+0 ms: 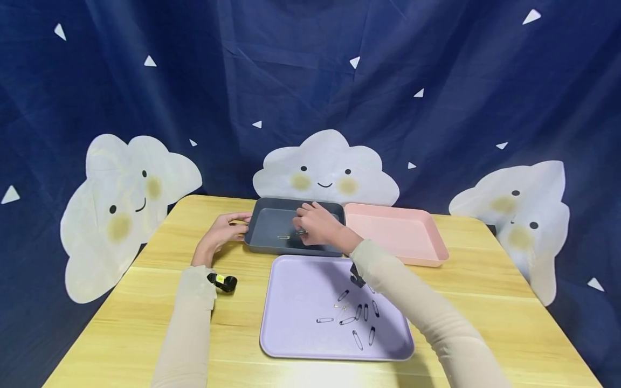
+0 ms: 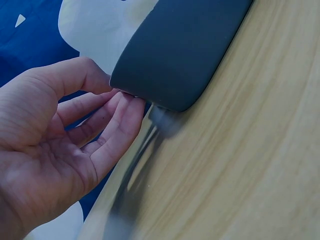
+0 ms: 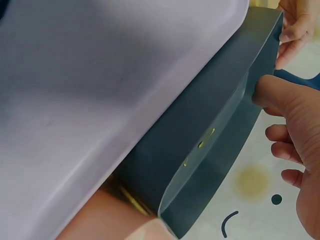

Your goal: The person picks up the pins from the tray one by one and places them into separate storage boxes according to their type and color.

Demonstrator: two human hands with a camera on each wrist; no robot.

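Likely light, stiff, slick plastic: grey tray (image 1: pixel 271 245) best gripped at rim; left hand (image 1: pixel 224 230) relaxed, fingertips touching 9 o'clock corner; right hand (image 1: pixel 317 223) inside, grasp undeterminable.

Wooden table (image 1: pixel 145 302), pale yellow planks, rounded corners, set against a dark blue backdrop. Directly on it: a dark grey tray (image 1: pixel 271 245) at the far middle; a pink tray (image 1: pixel 412 253) just to its right, the two rims touching or nearly so; a lilac tray (image 1: pixel 296 334) nearer the front, its far edge close against the grey one. A small black object with a yellow label (image 1: pixel 222 281) lies on the bare wood, left of the lilac tray.
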